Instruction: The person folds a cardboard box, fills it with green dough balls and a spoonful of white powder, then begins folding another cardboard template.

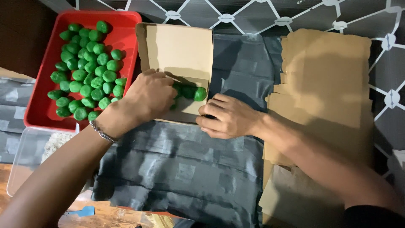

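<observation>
A small open cardboard box (pixel 181 50) lies on a dark sheet, its lid folded back. Inside it sit a few green balls (pixel 199 93). My left hand (pixel 147 98) reaches into the box from the left, fingers curled over the green balls there; what it grips is hidden. My right hand (pixel 225 117) rests at the box's near right corner, fingers bent against its edge. A red tray (pixel 42 109) at the left holds several more green balls (pixel 86 67).
A stack of flat brown cardboard sheets (pixel 325 84) lies at the right. A clear plastic container (pixel 25 156) sits below the red tray. The dark plastic sheet (pixel 181 169) covers the middle. A patterned surface runs along the back.
</observation>
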